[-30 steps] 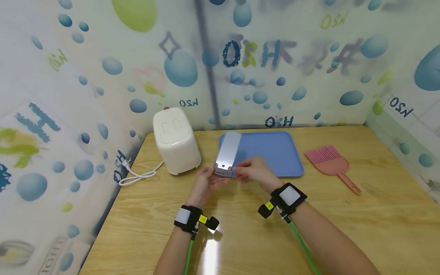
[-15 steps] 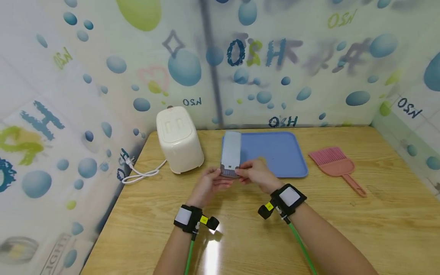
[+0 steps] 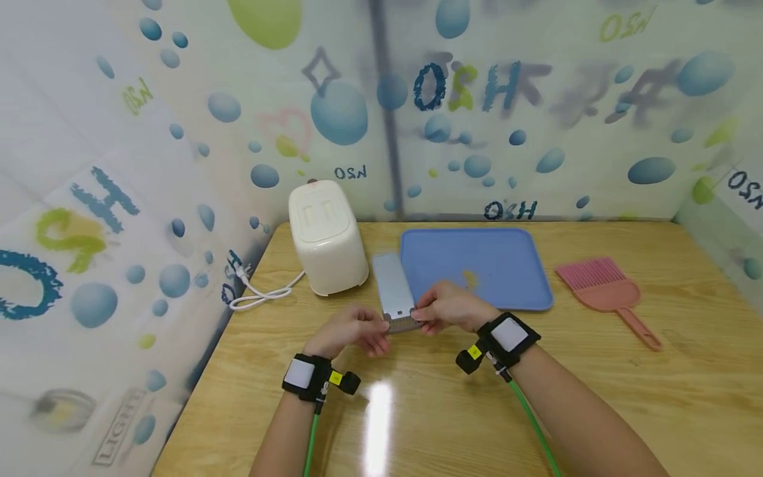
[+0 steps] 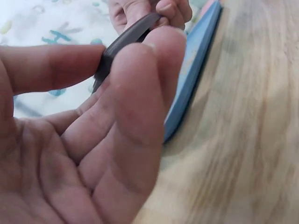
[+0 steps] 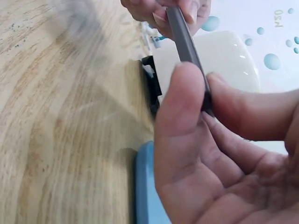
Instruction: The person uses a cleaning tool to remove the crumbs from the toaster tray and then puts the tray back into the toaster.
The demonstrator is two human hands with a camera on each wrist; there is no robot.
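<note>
Both hands hold a slim toaster crumb tray (image 3: 393, 285), a long silvery plate with a dark grey slotted end. My left hand (image 3: 352, 331) pinches the left corner of that grey end between thumb and fingers. At the right corner my right hand (image 3: 454, 308) pinches it the same way. Seen nearly edge-on, the dark end (image 4: 128, 39) shows as a thin curved strip in the left wrist view. The plate lies just left of a blue tray (image 3: 411, 248), which bears a small yellow-brown patch of crumbs (image 3: 471, 278). Fingers hide the corners of the grey end.
A white toaster (image 3: 328, 232) with its lid on stands at the back left. Its white cord (image 3: 262, 298) and plug lie beside it, near the left wall. A pink dustpan-like scoop (image 3: 602, 291) with a comb edge lies at the right on the wooden table (image 3: 453, 424).
The crumb tray has shifted left off the blue tray's corner and come nearer to me. My right hand now pinches its right corner. The head view has turned a little left.
</note>
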